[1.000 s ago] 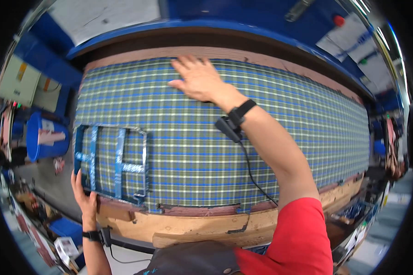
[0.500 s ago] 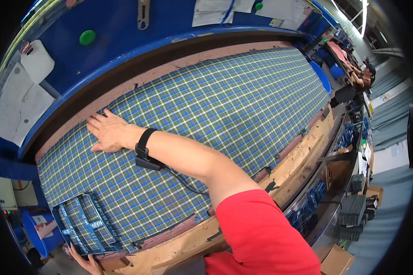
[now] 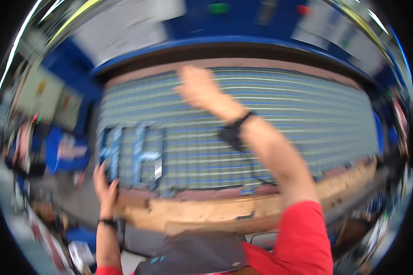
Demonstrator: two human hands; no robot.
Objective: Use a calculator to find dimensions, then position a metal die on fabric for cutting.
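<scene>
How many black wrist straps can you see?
2: one black wrist strap behind the left hand, which is at the blue frame; another black wrist strap behind the right hand, which is over the patterned cloth. Blurred edges may hide more.

Near the far edge of the plaid cloth (image 3: 280,133), the right hand (image 3: 199,88) now shows its previously spread fingers bunched together, though blurred.
</scene>
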